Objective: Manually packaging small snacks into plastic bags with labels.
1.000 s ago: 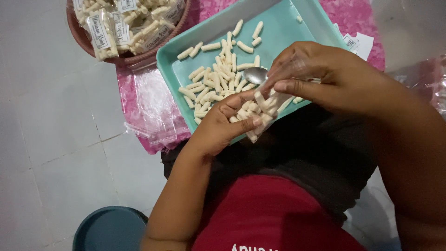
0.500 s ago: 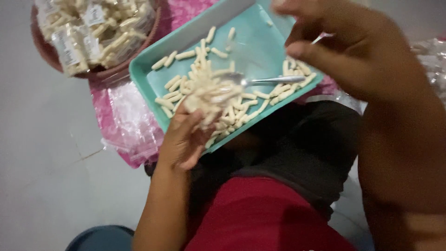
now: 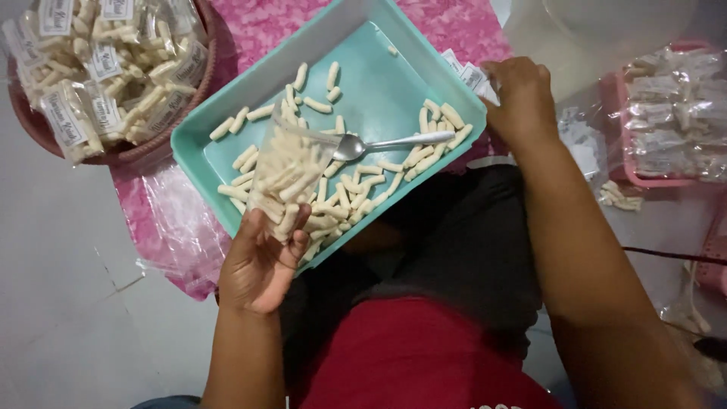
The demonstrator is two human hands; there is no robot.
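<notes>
The left hand, nearest of all, grips a clear bag full of pale snack sticks over the near corner of the tray; it would be best held upright by its lower part, mouth up, so nothing spills. Beyond the tray's right edge the right hand is curled on small white labels, and one should be pinched off singly. The spoon lies in the tray; past its left rim the basket of packed bags crowds in, so open room is tight.

A pale tiled floor carries a pink cloth. On it sit a teal tray and a brown basket (filled with packets).
</notes>
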